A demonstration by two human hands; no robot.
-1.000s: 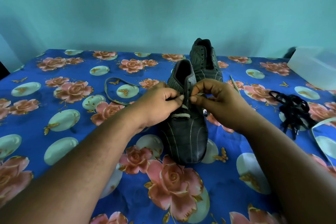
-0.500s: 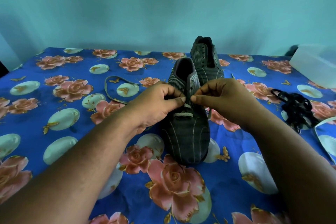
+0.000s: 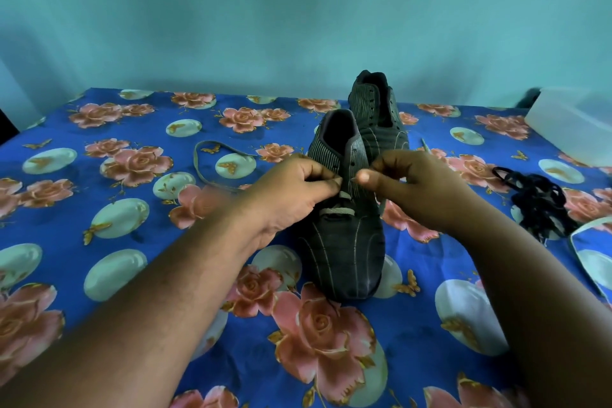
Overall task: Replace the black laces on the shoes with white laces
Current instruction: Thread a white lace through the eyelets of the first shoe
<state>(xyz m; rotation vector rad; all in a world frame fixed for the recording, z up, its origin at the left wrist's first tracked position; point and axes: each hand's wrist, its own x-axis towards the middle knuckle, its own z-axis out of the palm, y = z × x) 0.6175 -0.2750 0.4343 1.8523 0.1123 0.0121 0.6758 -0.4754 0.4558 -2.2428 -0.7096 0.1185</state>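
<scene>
On the flowered counter (image 3: 99,242) the near shoe (image 3: 344,242) stands toe toward the viewer. The left hand (image 3: 291,195) and right hand (image 3: 420,189) flank its eyelets, fingers (image 3: 331,180) curled, pinching the white lace (image 3: 334,210) threaded across the lowest eyelets.

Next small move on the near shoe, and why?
Probably draw the white lace through the next eyelet pair: only the lowest rows of the near dark striped shoe are laced, and the left hand and right hand pinch at its eyelets.
</scene>
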